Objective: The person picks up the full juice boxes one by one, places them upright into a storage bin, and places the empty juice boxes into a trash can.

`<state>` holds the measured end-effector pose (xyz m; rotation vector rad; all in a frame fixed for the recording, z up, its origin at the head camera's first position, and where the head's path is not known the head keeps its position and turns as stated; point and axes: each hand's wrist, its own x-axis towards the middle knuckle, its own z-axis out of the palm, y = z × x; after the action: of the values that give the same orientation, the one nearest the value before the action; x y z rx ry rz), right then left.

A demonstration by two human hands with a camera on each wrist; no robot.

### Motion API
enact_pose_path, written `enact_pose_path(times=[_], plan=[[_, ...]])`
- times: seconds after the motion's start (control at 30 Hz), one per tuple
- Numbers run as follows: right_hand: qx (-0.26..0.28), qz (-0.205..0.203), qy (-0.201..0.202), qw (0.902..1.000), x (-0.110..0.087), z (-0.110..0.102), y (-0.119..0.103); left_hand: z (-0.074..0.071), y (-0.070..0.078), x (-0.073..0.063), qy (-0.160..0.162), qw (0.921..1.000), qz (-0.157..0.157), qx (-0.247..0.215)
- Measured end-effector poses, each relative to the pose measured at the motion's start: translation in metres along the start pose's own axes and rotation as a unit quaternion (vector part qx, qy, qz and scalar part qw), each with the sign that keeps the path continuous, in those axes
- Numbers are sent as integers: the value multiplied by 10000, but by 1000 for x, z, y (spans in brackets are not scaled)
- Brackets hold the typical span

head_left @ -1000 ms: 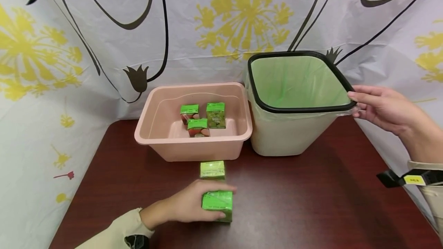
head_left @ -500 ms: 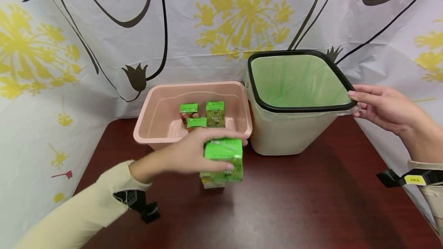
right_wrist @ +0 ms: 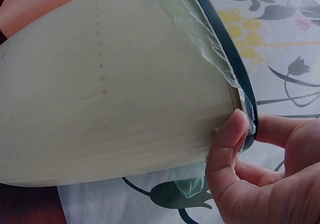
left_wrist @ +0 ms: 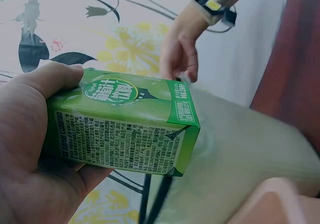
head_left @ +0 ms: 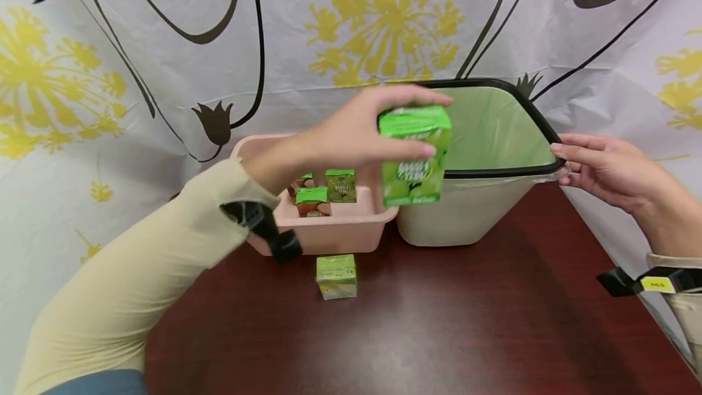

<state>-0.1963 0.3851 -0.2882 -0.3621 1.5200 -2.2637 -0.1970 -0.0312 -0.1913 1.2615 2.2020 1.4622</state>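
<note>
A green juice box [head_left: 415, 160] with grape pictures is gripped by my left hand [head_left: 362, 130], thumb on the near side and fingers over the far side. It is held in the air in front of the left rim of a white trash can [head_left: 455, 218]. Its printed side panel faces the left wrist camera. My right hand [head_left: 620, 172] pinches the can's black rim [right_wrist: 245, 79] at the right corner, with the clear green bag [right_wrist: 215, 54] folded over the edge there. Most of the bag's inside shows in the head view; its left part is hidden behind my left hand and the box.
Left of the can stands a pink tub [head_left: 329, 236] with several small juice boxes [head_left: 313, 202] inside, partly covered by my left arm. Another yellow-green carton [head_left: 337, 277] stands on the dark red table [head_left: 439, 322] before the tub. A patterned cloth [head_left: 307, 29] hangs behind.
My left hand has lifted the green juice box from the table and carried it up and right, past the tub to the can. The right hand stays on the rim.
</note>
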Motion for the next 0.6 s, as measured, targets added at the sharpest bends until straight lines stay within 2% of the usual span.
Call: enact_pose_path(times=[0.27, 0.43, 0.6], plan=[[-6, -4, 26, 10000, 0, 0, -2, -3, 4, 59, 301, 9995, 111, -53], [-44, -23, 152, 9999, 0, 0, -1, 6, 0, 87, 334, 9993, -189, -7], [-119, 36, 158, 9998, 1, 0, -1, 19, -8, 108, 261, 9986, -391, 232]])
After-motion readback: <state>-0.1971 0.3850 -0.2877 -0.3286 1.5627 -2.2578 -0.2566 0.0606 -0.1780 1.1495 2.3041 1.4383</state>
